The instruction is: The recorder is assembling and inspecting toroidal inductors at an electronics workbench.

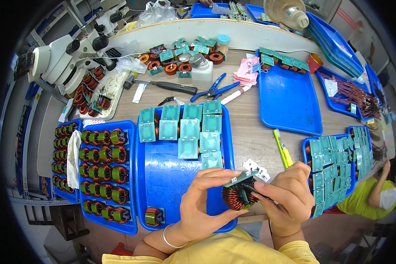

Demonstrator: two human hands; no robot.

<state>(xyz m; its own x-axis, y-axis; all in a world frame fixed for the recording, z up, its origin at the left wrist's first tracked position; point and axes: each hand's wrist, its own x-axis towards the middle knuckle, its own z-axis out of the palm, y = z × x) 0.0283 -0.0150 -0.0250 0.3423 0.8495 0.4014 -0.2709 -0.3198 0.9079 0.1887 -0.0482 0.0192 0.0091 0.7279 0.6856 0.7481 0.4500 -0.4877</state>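
Over the front right corner of the blue tray, my left hand grips a copper-wound toroidal coil with a green circuit board on its upper side. The coil is tilted, board edge towards me. My right hand is closed around a slim black tool, whose tip meets the coil; its exact kind is hidden by the fingers. In the tray, several boards lie green side up over their coils at the far end. One coil lies alone at its near left corner.
Left stands a tray of coils in rows; right, a tray of green boards. Behind are a hammer, blue pliers, a bottle and a microscope. A yellow highlighter lies near my right hand. Another person is at right.
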